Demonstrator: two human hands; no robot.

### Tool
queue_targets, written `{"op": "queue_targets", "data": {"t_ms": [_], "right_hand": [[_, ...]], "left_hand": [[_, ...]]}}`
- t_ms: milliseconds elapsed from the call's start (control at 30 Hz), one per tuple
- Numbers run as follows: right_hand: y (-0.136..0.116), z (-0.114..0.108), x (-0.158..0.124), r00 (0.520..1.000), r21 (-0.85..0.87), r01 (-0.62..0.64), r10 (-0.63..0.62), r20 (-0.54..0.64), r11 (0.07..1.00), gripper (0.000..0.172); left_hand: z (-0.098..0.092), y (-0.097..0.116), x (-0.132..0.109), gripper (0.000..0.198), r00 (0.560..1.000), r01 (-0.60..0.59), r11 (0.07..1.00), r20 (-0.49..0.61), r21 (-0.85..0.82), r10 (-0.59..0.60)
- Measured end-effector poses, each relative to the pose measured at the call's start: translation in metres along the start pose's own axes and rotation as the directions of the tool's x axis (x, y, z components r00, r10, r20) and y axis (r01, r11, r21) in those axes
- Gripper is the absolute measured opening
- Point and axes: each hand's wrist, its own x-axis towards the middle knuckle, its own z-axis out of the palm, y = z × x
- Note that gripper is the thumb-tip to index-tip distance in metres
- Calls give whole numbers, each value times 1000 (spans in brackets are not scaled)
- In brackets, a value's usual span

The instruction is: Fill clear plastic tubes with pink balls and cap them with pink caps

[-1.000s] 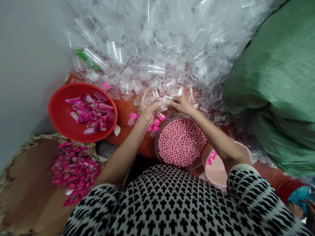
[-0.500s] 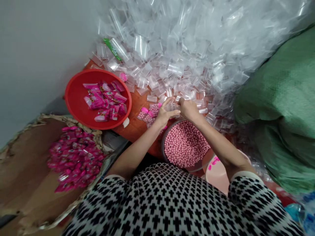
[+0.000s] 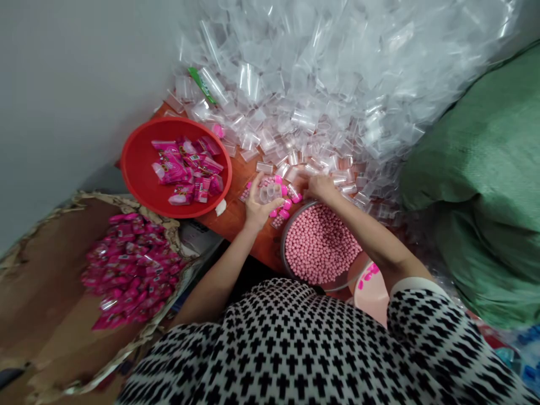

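My left hand (image 3: 255,207) is curled around several clear plastic tubes (image 3: 269,194), their round open ends facing up. Beside and beneath it lie small clear tubes filled with pink beads and closed with bright pink caps (image 3: 283,208). My right hand (image 3: 321,185) is at the near edge of the heap of clear empty tubes (image 3: 301,121), its fingers bent and partly hidden, so what they grip cannot be made out. Just below the right hand stands a round tub (image 3: 284,256) of pink beads (image 3: 318,244).
A red basin (image 3: 137,169) with pink packets (image 3: 185,169) stands left. Below it, a torn cardboard box (image 3: 54,270) holds many pink packets. A pale pink bucket (image 3: 371,301) with pink caps sits right of the tub. A green sack (image 3: 476,169) bulges at the right.
My left hand has moved left, away from the right hand, with the clear tubes in it. The right hand stays by the heap. The whole view has shifted slightly.
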Motion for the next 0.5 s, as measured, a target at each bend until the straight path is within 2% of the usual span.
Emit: {"op": "queue_targets", "data": {"t_ms": [100,167,200,233,300,367,400,500], "right_hand": [[5,0,2,1000,23,-30,29,12,999,37],[14,-1,-3,995,197,51,-32,-97,979,32],[20,0,-9,982,332,129,-73,-176,934,30],[25,0,-18,960,483,222,-105,-259,847,30],[33,-1,-42,914,730,390,-140,-381,562,35],[35,-2,-71,874,824,485,-193,-446,292,40],[34,-3,-86,854,830,513,-227,-468,219,40],[29,-2,-122,793,796,588,-293,-534,143,40]], "left_hand": [[1,9,-3,100,998,-26,999,62,35,24],[1,13,-3,100,995,-39,999,88,21,37],[1,14,-3,101,994,-41,999,100,0,41],[2,15,-3,101,993,-39,999,113,-28,42],[6,18,-4,105,988,-17,994,151,-107,33],[14,23,-8,108,974,20,982,227,-187,23],[19,27,-11,109,959,42,975,283,-218,22],[36,45,-25,110,870,98,961,491,-259,43]]}}
